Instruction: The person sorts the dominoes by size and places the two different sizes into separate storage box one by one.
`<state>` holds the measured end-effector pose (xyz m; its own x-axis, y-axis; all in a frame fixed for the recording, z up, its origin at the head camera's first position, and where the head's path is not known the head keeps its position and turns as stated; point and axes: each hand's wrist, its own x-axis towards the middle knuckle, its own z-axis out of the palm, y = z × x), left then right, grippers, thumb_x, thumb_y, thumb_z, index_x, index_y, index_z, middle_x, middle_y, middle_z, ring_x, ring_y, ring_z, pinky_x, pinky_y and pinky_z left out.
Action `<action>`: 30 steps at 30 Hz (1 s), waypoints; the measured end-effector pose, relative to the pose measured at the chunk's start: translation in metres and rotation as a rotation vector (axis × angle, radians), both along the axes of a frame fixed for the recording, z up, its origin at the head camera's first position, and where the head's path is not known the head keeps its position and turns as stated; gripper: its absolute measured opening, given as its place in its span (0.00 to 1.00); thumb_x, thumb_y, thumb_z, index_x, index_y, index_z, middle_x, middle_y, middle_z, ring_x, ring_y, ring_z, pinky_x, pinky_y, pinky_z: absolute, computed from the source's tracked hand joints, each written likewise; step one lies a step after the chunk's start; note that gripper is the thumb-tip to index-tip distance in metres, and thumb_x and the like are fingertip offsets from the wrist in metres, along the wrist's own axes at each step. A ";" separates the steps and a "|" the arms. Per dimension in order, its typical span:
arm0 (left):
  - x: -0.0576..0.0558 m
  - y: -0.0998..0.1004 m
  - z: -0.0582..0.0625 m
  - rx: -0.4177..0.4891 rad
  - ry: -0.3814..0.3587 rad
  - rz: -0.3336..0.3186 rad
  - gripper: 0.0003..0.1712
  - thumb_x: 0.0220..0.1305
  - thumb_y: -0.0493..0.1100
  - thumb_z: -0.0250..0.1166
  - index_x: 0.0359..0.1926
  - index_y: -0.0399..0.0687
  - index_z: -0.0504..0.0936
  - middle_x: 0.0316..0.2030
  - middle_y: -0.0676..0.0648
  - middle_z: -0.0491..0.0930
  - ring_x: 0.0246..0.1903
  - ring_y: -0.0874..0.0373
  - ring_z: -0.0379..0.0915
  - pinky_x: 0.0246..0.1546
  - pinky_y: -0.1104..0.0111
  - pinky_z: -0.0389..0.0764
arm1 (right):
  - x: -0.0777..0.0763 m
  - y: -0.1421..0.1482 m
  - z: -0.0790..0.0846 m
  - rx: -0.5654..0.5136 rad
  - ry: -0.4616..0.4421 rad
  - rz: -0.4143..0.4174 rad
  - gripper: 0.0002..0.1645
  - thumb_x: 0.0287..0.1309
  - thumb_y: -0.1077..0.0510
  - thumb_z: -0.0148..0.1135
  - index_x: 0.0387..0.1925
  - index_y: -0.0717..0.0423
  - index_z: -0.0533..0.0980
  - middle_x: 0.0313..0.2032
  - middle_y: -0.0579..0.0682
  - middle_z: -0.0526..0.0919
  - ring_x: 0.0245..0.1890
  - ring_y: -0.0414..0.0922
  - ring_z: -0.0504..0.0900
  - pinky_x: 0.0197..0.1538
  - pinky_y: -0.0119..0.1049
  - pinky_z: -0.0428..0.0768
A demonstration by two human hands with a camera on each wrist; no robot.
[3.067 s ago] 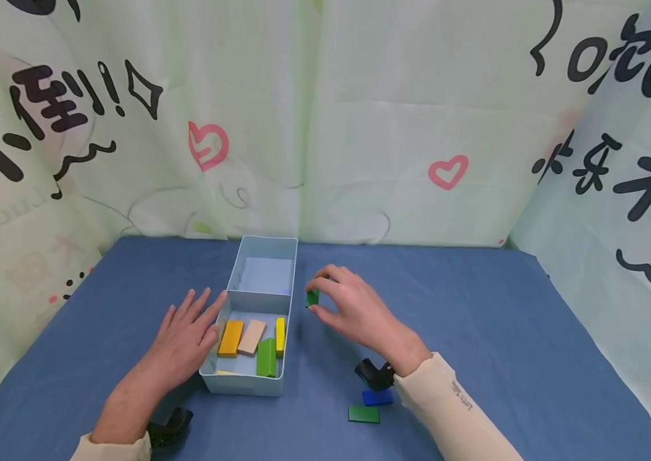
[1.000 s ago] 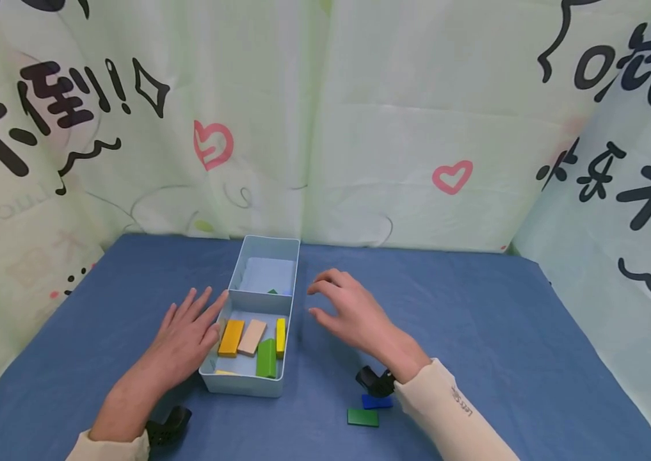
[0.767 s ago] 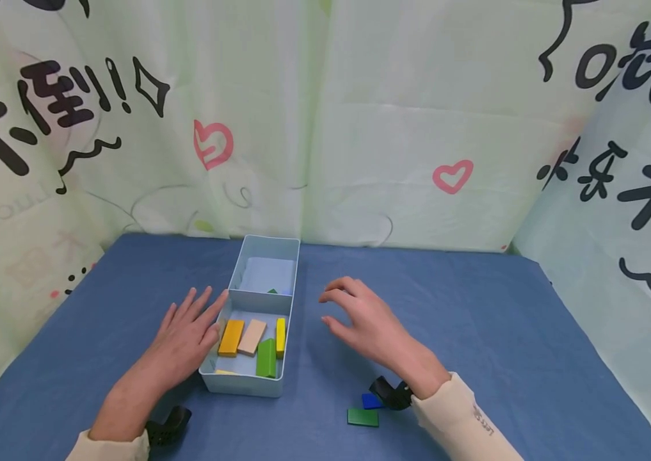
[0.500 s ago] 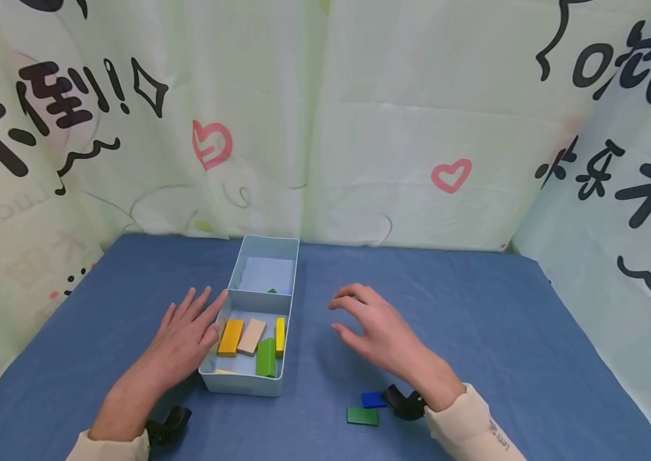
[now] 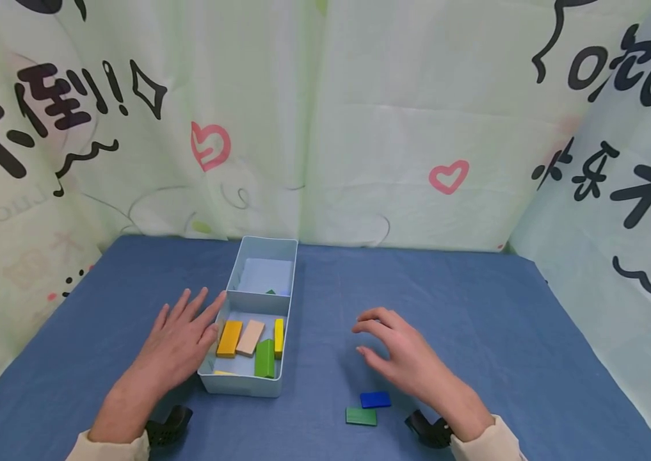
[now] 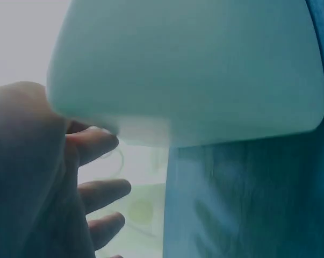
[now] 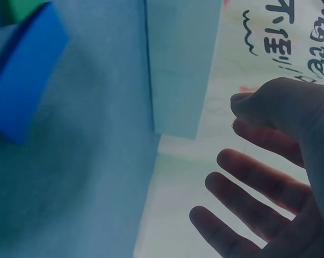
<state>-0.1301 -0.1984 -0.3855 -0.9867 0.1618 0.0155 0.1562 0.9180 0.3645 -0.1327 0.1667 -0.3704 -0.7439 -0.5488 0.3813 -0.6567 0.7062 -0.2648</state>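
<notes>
My left hand (image 5: 178,342) rests against the left wall of a pale blue two-compartment box (image 5: 244,385), fingers spread and straight. To the right of the box, my right hand (image 5: 402,352) hovers over the table with loosely bent fingers and nothing between them. Just below that hand lie a blue block (image 5: 375,400) and a dark green block (image 5: 361,417). In the box's near compartment are an orange block (image 5: 229,339), a beige block (image 5: 250,338), a light green block (image 5: 264,358) and a yellow block (image 5: 279,338). A green tip (image 5: 270,292) shows in the far compartment, mostly hidden by the divider.
A blue cloth (image 5: 446,288) covers the table. Behind and at the sides hangs a pale printed curtain (image 5: 371,128). Black wrist cameras (image 5: 169,428) sit under both wrists. A sliver of another yellowish block (image 5: 224,372) shows behind the box's near wall.
The green block that my right hand pinched is now in the far compartment. Emptied, that hand has moved right and toward me, uncovering the blue block. My left hand has stayed at the box.
</notes>
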 end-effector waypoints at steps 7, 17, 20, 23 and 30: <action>0.002 0.005 -0.002 -0.022 0.045 0.014 0.31 0.77 0.49 0.46 0.77 0.50 0.58 0.76 0.35 0.53 0.76 0.32 0.41 0.71 0.33 0.44 | 0.005 0.010 -0.011 0.000 -0.002 -0.012 0.15 0.54 0.58 0.73 0.45 0.48 0.82 0.48 0.42 0.80 0.47 0.41 0.80 0.46 0.40 0.82; 0.001 0.007 -0.006 -0.002 0.101 0.011 0.30 0.76 0.44 0.45 0.76 0.46 0.60 0.75 0.35 0.55 0.76 0.33 0.42 0.71 0.35 0.43 | 0.011 0.018 -0.017 0.000 -0.042 -0.031 0.16 0.54 0.59 0.73 0.46 0.49 0.82 0.49 0.42 0.80 0.48 0.41 0.80 0.46 0.40 0.82; 0.000 0.007 -0.007 -0.001 0.110 0.007 0.30 0.76 0.43 0.45 0.75 0.46 0.60 0.75 0.35 0.55 0.76 0.33 0.43 0.71 0.35 0.43 | 0.012 0.019 -0.018 -0.002 -0.045 -0.032 0.16 0.53 0.59 0.74 0.45 0.49 0.82 0.49 0.42 0.80 0.47 0.41 0.80 0.46 0.40 0.82; 0.000 0.008 -0.007 -0.003 0.118 0.006 0.29 0.76 0.43 0.45 0.75 0.46 0.61 0.75 0.35 0.55 0.75 0.33 0.43 0.71 0.35 0.43 | 0.013 0.021 -0.019 -0.001 -0.050 -0.034 0.16 0.53 0.59 0.74 0.45 0.48 0.82 0.49 0.41 0.80 0.47 0.41 0.80 0.46 0.40 0.82; 0.001 0.008 -0.006 -0.007 0.122 0.006 0.30 0.75 0.43 0.46 0.75 0.46 0.61 0.75 0.35 0.55 0.75 0.33 0.43 0.71 0.35 0.44 | 0.018 0.024 -0.023 -0.007 -0.074 -0.018 0.17 0.54 0.59 0.73 0.46 0.47 0.82 0.49 0.39 0.79 0.47 0.39 0.79 0.45 0.39 0.82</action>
<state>-0.1294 -0.1904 -0.3919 -0.9785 0.1564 0.1347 0.1936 0.9215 0.3368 -0.1143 0.1912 -0.3930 -0.7803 -0.5322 0.3285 -0.6219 0.7158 -0.3176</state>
